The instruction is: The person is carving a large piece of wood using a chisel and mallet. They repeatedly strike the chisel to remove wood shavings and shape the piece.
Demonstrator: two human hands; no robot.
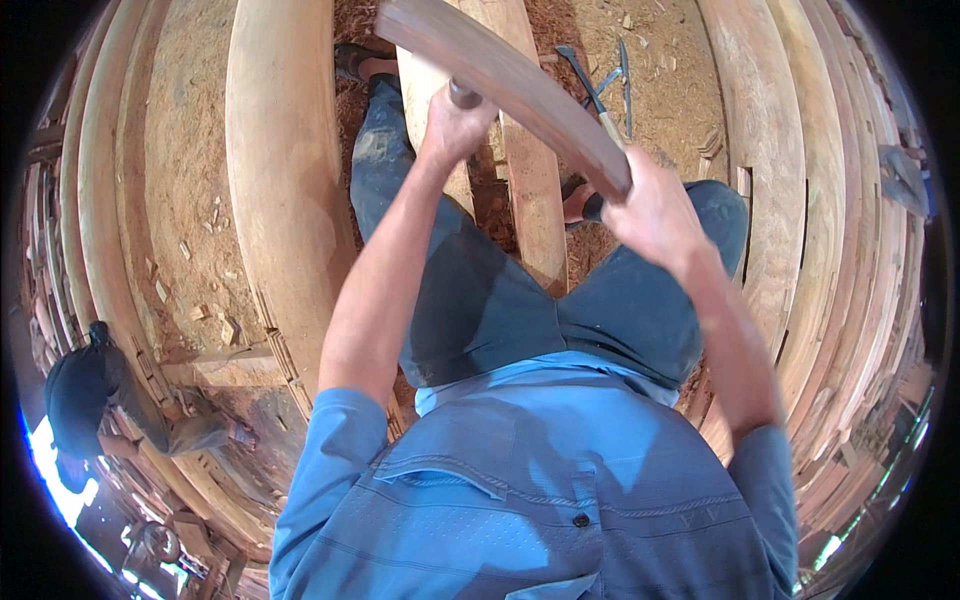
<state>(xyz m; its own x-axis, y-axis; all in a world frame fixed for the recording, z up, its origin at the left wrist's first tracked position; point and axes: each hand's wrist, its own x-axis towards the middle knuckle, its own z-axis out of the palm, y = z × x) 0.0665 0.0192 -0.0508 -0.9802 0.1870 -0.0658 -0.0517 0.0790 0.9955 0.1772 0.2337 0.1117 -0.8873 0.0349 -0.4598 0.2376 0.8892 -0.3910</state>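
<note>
Above the squared timber, a wooden club is held aslant by the right hand, its near end fully enclosed. By the left hand, closed in a fist, a rounded handle is gripped; both forearms are extended forward.

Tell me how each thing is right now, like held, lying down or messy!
Left hand: closed around a round handle.
Round handle: gripped, end showing.
Right hand: closed at one end of the wooden bar, blurred.
Wooden bar: held up, slanted; touching the handle or not, I can't tell.
Metal tools: lying down.
Wood chips: scattered.
Trousers: smudged.
</note>
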